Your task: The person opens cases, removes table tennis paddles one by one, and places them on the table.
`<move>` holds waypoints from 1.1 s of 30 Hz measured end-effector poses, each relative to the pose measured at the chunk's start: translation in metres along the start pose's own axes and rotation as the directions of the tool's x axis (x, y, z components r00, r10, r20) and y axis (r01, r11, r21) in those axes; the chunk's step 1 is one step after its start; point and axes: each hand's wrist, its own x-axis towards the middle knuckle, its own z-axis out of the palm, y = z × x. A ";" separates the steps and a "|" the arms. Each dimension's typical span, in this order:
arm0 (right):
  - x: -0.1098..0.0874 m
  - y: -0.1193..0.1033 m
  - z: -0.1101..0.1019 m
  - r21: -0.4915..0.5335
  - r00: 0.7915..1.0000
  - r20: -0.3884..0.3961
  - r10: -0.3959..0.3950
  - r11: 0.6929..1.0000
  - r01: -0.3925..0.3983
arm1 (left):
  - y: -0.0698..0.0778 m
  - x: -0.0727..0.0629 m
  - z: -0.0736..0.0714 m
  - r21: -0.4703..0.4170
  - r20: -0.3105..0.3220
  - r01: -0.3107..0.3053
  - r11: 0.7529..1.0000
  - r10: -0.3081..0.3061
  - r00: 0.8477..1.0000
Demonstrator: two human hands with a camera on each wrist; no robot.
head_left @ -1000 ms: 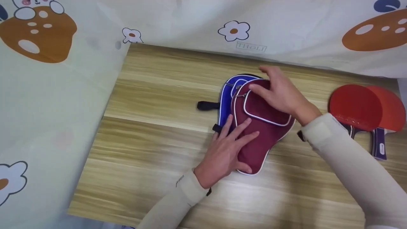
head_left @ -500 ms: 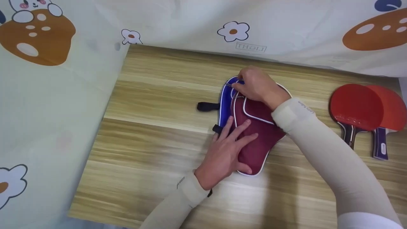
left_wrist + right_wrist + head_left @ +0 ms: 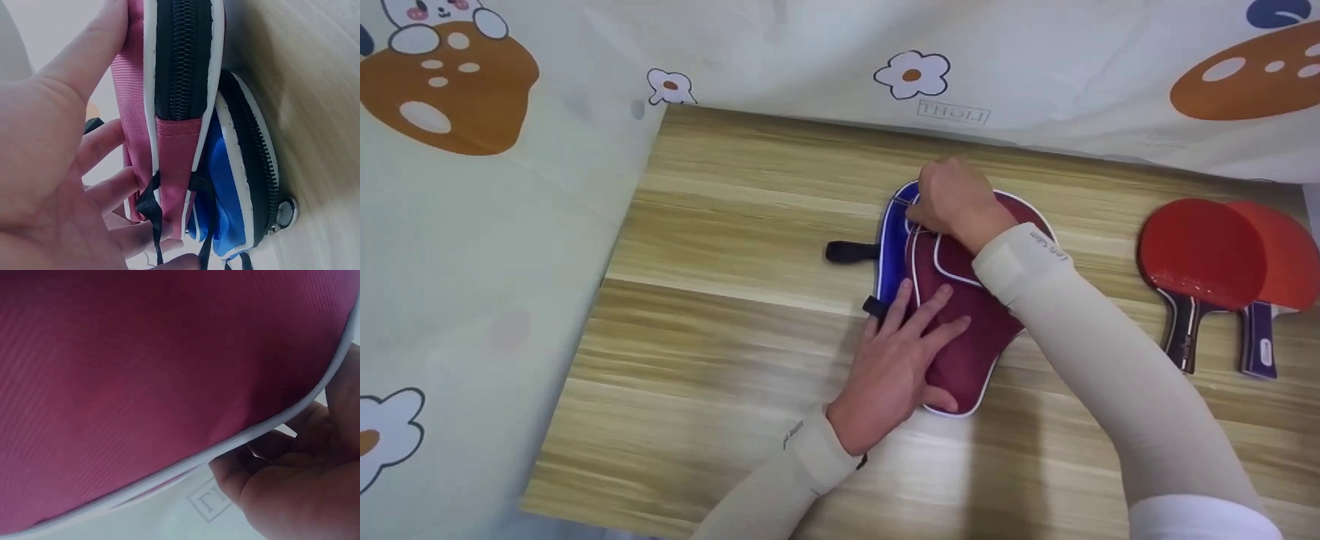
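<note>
A maroon table tennis paddle case (image 3: 971,364) with white piping lies over a blue paddle case (image 3: 891,259). My left hand (image 3: 885,375) rests on the maroon case's lower left side with its fingers spread. The fingers of my right hand (image 3: 956,199) are curled at the maroon case's upper left edge, by its zipper; what they pinch there is hidden. In the left wrist view, a black zipper (image 3: 183,62) runs along the maroon case's side, and black straps hang below it. The right wrist view has my curled fingers (image 3: 270,486) beside the white-piped edge.
Two red paddles, a darker one (image 3: 1200,251) overlapping a brighter one (image 3: 1294,259), lie at the right of the wooden table (image 3: 720,225). A black strap (image 3: 851,251) sticks out left of the blue case. A patterned curtain (image 3: 810,60) hangs behind.
My right hand has moved left, from spread over the maroon case's pocket to curled at its upper left edge. The left hand and both cases have stayed nearly still.
</note>
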 end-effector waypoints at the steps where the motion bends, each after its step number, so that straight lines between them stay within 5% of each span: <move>1: 0.000 -0.001 0.000 -0.001 1.000 0.004 0.005 1.000 -0.005 | 0.000 0.000 0.000 0.012 0.000 -0.002 1.000 0.002 1.000; 12: -0.005 -0.006 0.003 0.062 0.998 -0.051 0.043 0.997 -0.039 | -0.002 -0.006 0.000 0.053 -0.024 -0.023 0.998 0.024 0.999; 22: 0.004 -0.018 0.003 0.086 0.994 -0.111 0.024 0.996 -0.015 | -0.011 -0.012 -0.005 0.043 -0.035 0.022 0.999 -0.021 0.999; 33: 0.005 -0.004 0.003 0.108 0.989 -0.128 0.075 0.992 -0.062 | -0.008 -0.009 -0.003 0.052 -0.046 0.008 0.999 -0.006 0.999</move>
